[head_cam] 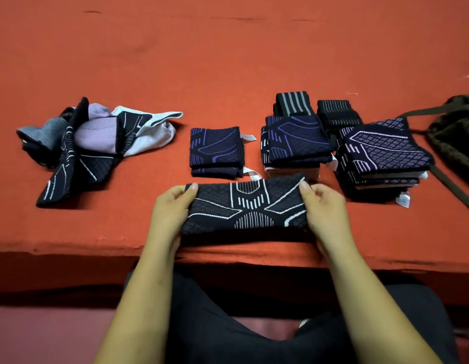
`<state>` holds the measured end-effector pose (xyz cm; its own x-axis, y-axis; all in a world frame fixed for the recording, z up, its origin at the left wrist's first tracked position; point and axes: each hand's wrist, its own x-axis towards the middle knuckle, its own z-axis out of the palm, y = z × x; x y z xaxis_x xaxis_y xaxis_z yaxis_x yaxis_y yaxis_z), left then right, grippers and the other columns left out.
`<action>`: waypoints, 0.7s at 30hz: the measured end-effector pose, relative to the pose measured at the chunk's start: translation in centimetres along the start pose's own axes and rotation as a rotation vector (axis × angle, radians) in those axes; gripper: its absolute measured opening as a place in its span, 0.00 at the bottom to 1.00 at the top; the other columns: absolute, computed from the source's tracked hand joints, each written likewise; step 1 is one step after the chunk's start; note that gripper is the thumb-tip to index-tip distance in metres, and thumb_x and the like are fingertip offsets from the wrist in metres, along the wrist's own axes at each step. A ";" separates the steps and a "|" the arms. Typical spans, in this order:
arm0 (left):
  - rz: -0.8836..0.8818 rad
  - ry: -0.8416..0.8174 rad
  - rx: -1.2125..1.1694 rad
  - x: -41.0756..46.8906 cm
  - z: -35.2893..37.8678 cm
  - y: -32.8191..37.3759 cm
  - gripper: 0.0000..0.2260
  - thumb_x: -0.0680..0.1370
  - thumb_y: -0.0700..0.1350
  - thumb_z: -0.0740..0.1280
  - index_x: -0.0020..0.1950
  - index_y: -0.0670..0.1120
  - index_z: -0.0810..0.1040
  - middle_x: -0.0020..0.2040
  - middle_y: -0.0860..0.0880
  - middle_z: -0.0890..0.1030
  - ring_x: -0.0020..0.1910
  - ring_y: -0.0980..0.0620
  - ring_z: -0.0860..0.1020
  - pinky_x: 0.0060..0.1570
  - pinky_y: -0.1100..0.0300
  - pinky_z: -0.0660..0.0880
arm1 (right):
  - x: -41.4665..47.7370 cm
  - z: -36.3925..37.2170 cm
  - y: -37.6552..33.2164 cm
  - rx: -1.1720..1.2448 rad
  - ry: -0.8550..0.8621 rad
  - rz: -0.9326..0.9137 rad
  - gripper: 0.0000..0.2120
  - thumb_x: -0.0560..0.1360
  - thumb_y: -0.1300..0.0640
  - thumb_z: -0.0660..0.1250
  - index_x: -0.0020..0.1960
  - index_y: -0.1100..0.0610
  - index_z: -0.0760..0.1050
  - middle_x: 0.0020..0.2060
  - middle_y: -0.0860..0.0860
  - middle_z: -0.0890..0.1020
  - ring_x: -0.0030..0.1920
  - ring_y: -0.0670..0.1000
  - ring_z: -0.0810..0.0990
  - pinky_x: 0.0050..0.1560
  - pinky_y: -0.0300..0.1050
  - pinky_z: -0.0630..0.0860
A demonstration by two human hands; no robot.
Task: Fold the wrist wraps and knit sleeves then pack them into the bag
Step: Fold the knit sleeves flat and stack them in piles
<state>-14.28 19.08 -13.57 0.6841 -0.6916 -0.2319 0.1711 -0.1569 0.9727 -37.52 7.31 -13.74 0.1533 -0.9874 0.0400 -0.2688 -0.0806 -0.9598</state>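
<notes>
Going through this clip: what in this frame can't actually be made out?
Head view only:
- bag: cut off by the right edge; whether it is open or what it holds cannot be told.
- loose pile: the pieces overlap, so the count is hidden.
- middle stack and right stack: top pieces cover the lower ones.
- white tag: print too small to read.
- left hand and right hand: the fingers under the knit sleeve are hidden by it.

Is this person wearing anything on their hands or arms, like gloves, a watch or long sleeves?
No. The left hand and right hand are bare: no gloves, no rings that I can see. Both forearms are uncovered as far as the picture reaches, with no cuff, watch or wristband. The only clothing visible is dark fabric over the lap.
</notes>
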 end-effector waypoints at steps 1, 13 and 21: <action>-0.047 -0.030 -0.012 0.2 -0.1 0.0 0.05 0.79 0.45 0.69 0.45 0.46 0.80 0.38 0.48 0.82 0.39 0.50 0.78 0.40 0.57 0.73 | 0.0 0.0 0.4 -0.094 -0.002 0.030 0.19 0.77 0.47 0.66 0.38 0.63 0.76 0.30 0.60 0.78 0.34 0.53 0.74 0.37 0.54 0.72; 0.117 0.087 0.540 0.0 1.1 -1.9 0.09 0.75 0.42 0.70 0.53 0.47 0.75 0.41 0.49 0.81 0.43 0.46 0.79 0.46 0.51 0.74 | -1.3 1.0 0.9 -0.647 0.330 -0.153 0.13 0.74 0.60 0.68 0.58 0.59 0.74 0.51 0.59 0.79 0.53 0.63 0.77 0.55 0.54 0.72; -0.057 0.010 0.286 0.7 1.0 -1.3 0.07 0.71 0.44 0.72 0.44 0.43 0.79 0.39 0.44 0.83 0.38 0.45 0.80 0.45 0.48 0.77 | -4.9 8.4 -0.7 -0.694 -0.351 -0.517 0.26 0.81 0.45 0.53 0.73 0.58 0.68 0.73 0.54 0.70 0.74 0.53 0.66 0.75 0.52 0.59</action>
<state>-14.74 18.15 -14.99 0.6864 -0.6690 -0.2852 0.0038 -0.3888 0.9213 -30.09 13.40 -15.65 0.6609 -0.7172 0.2210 -0.5775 -0.6741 -0.4605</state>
